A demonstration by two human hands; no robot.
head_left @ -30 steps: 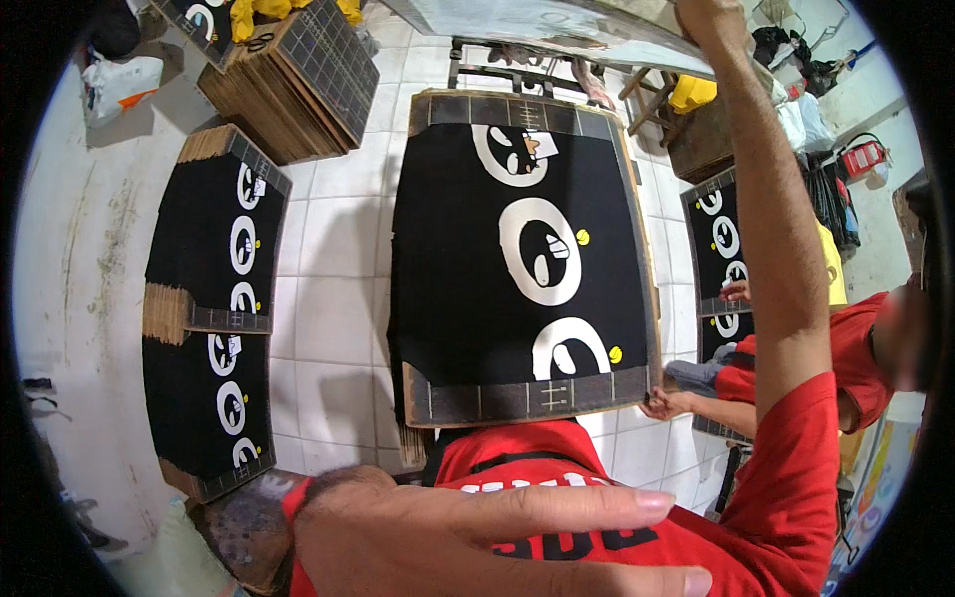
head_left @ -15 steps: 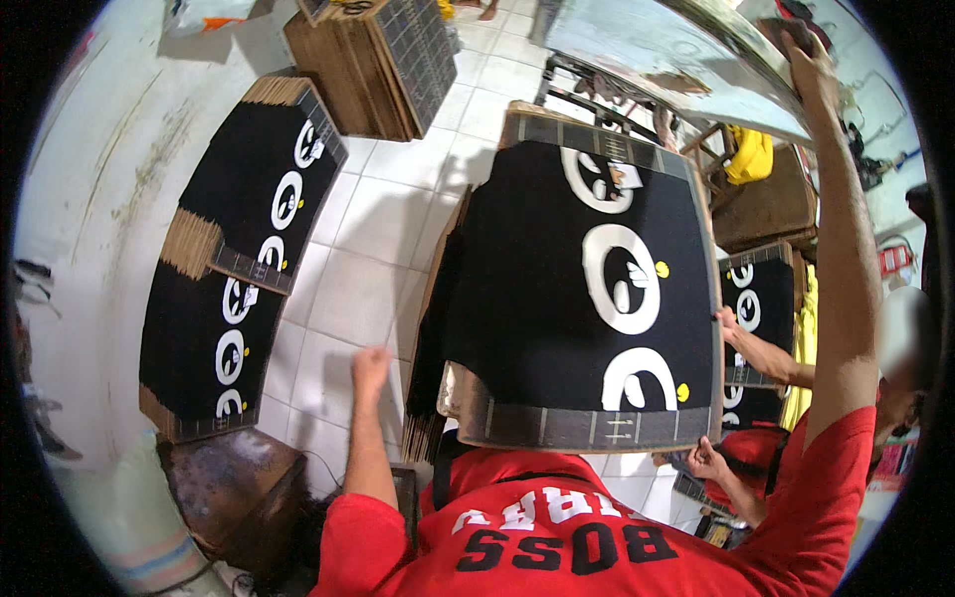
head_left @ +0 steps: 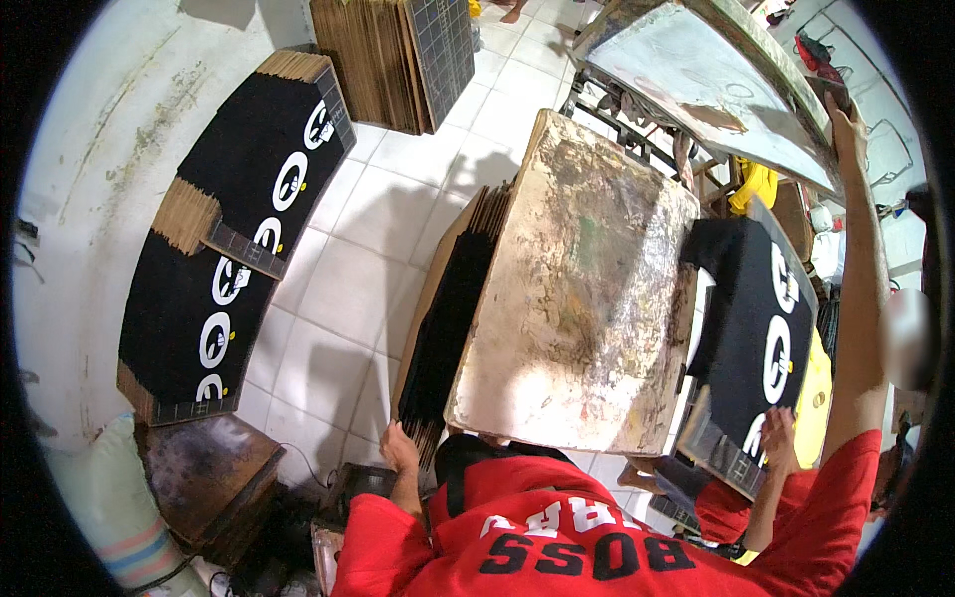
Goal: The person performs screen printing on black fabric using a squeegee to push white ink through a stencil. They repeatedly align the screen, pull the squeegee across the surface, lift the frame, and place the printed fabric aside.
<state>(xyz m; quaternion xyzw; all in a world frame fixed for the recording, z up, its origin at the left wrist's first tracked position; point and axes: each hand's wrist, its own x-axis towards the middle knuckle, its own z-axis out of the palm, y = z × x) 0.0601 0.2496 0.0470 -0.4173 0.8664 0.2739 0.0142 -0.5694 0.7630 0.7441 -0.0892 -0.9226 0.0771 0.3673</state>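
The right hand point(head_left: 848, 131), raised at 2 o'clock, grips the near edge of a tilted screen frame point(head_left: 711, 85), which stands at 1 o'clock. The left hand point(head_left: 401, 450), toward 8 o'clock, has its fingers at the lower corner of a stack of cloth-covered boards point(head_left: 438, 323); whether they close on it I cannot tell. Between the hands lies a bare, stained platform point(head_left: 587, 284). At 3 o'clock, a co-worker's hand point(head_left: 778, 440) is by a board with printed black cloth point(head_left: 741, 298). Further out, printed black panels point(head_left: 261, 149) lie at 9 o'clock, bare boards point(head_left: 383, 65) at 11.
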